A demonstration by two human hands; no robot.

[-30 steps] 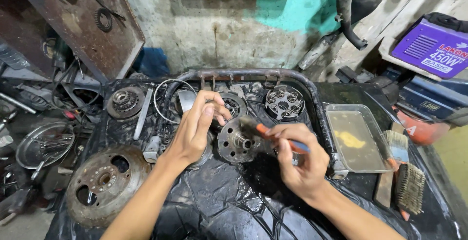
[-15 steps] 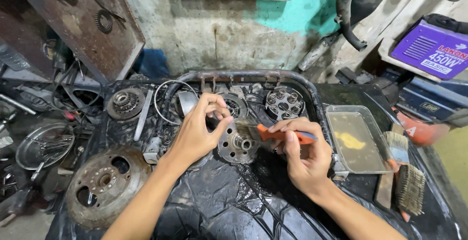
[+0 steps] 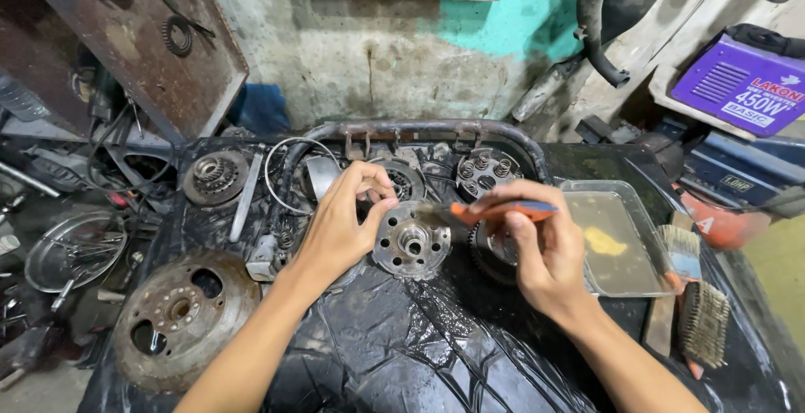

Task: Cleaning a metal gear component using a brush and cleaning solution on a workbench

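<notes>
Over black tarp | left hand fingers pinch metal hub | right hand fingers grip orange brush

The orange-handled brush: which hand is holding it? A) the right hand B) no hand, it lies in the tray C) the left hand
A: the right hand grips the orange-handled brush with its bristles toward the round metal hub, which the left hand steadies.
</notes>
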